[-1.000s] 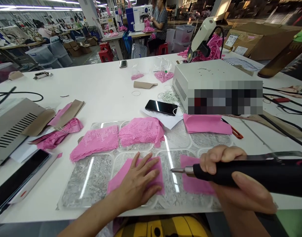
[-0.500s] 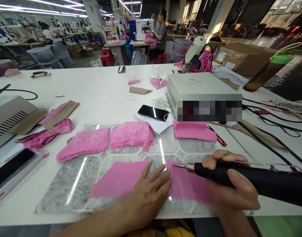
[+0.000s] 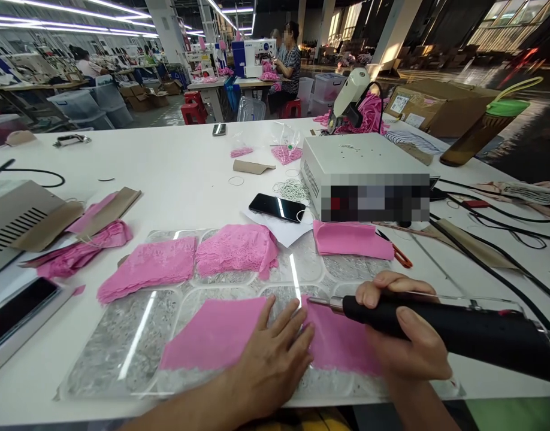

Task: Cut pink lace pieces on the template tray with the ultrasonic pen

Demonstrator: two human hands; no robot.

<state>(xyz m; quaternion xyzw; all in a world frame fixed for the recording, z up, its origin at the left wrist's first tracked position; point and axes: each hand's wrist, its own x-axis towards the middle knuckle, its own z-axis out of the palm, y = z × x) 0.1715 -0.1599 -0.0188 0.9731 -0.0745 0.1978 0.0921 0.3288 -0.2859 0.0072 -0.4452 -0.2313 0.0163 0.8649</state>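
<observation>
My left hand (image 3: 277, 356) lies flat with its fingers spread. Its fingers are between two flat pink fabric pieces, over the right edge of the left piece (image 3: 212, 332) and beside the right piece (image 3: 338, 347). My right hand (image 3: 407, 341) is wrapped around a thick black handpiece (image 3: 473, 335) with a slim metal tip. That tip points left, at the upper left corner of the right piece; whether it touches cannot be made out. Both pieces rest on a clear, grey-patterned mat (image 3: 117, 347). My right hand covers part of the right piece.
Behind them sit two pink lace stacks (image 3: 151, 263) (image 3: 236, 248) and a folded pink cloth (image 3: 353, 239). A phone (image 3: 277, 206), a grey machine box (image 3: 356, 149), an orange-handled cutter (image 3: 401, 256) and black cables (image 3: 495, 257) lie beyond. At left are another device (image 3: 21, 299) and pink scraps.
The handpiece in my right hand has shifted slightly left, bringing its tip closer to the corner of the right fabric piece. My left hand stays in place. The view has moved a little.
</observation>
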